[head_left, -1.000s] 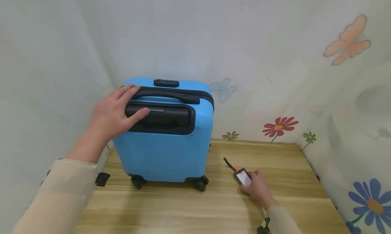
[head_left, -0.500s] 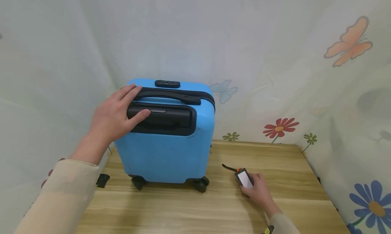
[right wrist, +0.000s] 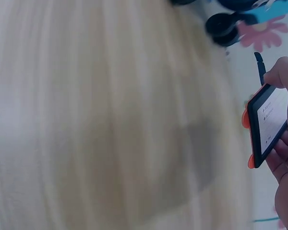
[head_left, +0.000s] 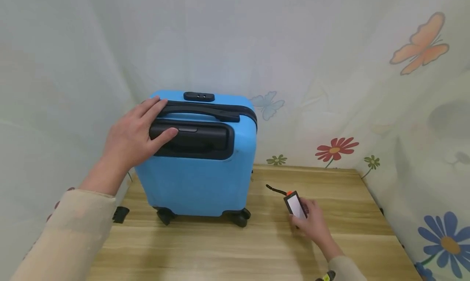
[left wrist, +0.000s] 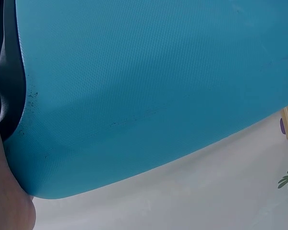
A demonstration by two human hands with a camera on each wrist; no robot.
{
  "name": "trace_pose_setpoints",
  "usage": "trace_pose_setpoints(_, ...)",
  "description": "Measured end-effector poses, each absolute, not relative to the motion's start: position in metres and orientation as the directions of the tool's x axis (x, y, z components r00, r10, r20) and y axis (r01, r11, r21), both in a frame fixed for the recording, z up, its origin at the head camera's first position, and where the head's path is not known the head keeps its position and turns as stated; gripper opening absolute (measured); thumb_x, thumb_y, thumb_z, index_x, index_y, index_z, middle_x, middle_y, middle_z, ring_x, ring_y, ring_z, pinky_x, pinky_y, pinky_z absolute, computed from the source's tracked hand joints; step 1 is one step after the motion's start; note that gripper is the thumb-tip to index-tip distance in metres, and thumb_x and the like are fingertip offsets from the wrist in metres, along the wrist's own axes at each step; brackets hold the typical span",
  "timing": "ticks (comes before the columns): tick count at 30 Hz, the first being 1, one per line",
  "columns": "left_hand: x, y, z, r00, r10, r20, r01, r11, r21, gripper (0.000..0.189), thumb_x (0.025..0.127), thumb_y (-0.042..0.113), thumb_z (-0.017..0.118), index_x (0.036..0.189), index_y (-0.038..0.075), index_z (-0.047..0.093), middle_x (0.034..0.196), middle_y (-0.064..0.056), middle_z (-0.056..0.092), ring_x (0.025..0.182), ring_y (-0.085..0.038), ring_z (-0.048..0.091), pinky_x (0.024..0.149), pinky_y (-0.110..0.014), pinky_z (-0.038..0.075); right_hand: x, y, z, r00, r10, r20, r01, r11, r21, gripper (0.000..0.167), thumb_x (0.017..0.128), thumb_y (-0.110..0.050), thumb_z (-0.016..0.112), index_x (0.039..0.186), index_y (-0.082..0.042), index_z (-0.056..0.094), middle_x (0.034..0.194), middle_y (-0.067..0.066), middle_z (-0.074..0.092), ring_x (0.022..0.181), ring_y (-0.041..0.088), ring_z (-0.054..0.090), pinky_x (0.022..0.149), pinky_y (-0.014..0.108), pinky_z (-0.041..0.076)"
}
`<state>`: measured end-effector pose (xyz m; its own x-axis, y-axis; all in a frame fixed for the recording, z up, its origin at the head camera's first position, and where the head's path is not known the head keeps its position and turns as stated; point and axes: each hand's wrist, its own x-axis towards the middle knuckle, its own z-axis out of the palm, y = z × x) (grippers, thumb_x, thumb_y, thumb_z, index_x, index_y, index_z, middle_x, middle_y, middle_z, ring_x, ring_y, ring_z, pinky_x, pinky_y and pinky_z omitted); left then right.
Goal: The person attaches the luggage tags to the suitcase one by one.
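Observation:
A light blue suitcase (head_left: pixel 198 183) stands upright on its black wheels, with a black carry handle (head_left: pixel 202 109) on top and a black recessed panel on its front. My left hand (head_left: pixel 132 136) rests on its upper left corner, fingers laid over the top beside the handle and thumb across the panel. In the left wrist view the blue shell (left wrist: pixel 149 96) fills most of the picture. To the right of the suitcase, my right hand (head_left: pixel 312 222) pinches a luggage tag (head_left: pixel 295 206) with a black frame, orange parts and a white printed card. Its black strap (head_left: pixel 276 189) sticks out leftward.
The suitcase stands on a wood-grain tabletop (head_left: pixel 205 252). A small black object (head_left: pixel 120 214) lies left of it, and a black and yellow item (head_left: pixel 326 276) shows at the bottom edge by the right sleeve. A printed curtain (head_left: pixel 312 69) encloses the back and sides.
My right hand has raised and turned the luggage tag so that it points more upward, and its strap has swung to lie flatter. The left hand keeps its place on the suitcase.

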<state>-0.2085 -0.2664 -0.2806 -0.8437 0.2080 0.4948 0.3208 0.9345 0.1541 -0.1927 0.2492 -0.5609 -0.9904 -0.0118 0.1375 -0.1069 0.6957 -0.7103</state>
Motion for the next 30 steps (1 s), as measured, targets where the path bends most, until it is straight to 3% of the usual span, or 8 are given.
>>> trace_pose_setpoints(12,-0.209,-0.266,-0.280,-0.842,0.206,0.499,0.323,0.933,0.160,0.087,0.100,0.071,0.058,0.169,0.023,0.034,0.174,-0.009,0.033,0.156,-0.038,0.036,0.114,-0.070,0.040,-0.179,0.233,-0.488,-0.942,-0.015,0.335,-0.262,0.658,-0.706,0.070,0.084,-0.008,0.089,0.146,0.003,0.058,0.126,0.019,0.057,0.110,0.033,0.061,0.093,0.046,0.055)
trace_pose_setpoints(18,-0.209,-0.267,-0.280,-0.845,0.203,0.495,0.319,0.934,0.162,0.087,0.100,0.071,0.057,0.170,0.024,0.034,0.175,-0.008,0.032,0.156,-0.037,0.036,0.113,-0.070,0.040,-0.169,0.227,-0.460,-0.899,-0.024,0.438,-0.348,0.645,-0.681,0.069,0.080,-0.006,0.092,0.142,0.001,0.063,0.121,0.014,0.060,0.106,0.028,0.063,0.089,0.027,0.053)
trace_pose_setpoints(23,-0.208,-0.267,-0.279,-0.846,0.200,0.495,0.317,0.934,0.164,0.086,0.100,0.070,0.057,0.170,0.024,0.034,0.175,-0.007,0.032,0.156,-0.038,0.036,0.112,-0.071,0.041,-0.163,0.225,-0.449,-0.864,-0.042,0.502,-0.412,0.633,-0.655,0.070,0.076,-0.005,0.093,0.140,0.001,0.064,0.121,0.013,0.061,0.105,0.025,0.062,0.089,0.011,0.045)
trace_pose_setpoints(30,-0.209,-0.267,-0.280,-0.840,0.203,0.503,0.323,0.932,0.162,0.086,0.100,0.071,0.057,0.169,0.023,0.035,0.174,-0.008,0.034,0.155,-0.038,0.038,0.113,-0.070,0.041,-0.158,0.221,-0.439,-0.852,-0.055,0.520,-0.436,0.625,-0.648,0.070,0.075,-0.002,0.093,0.138,0.002,0.064,0.123,0.013,0.060,0.107,0.019,0.059,0.093,0.007,0.042)
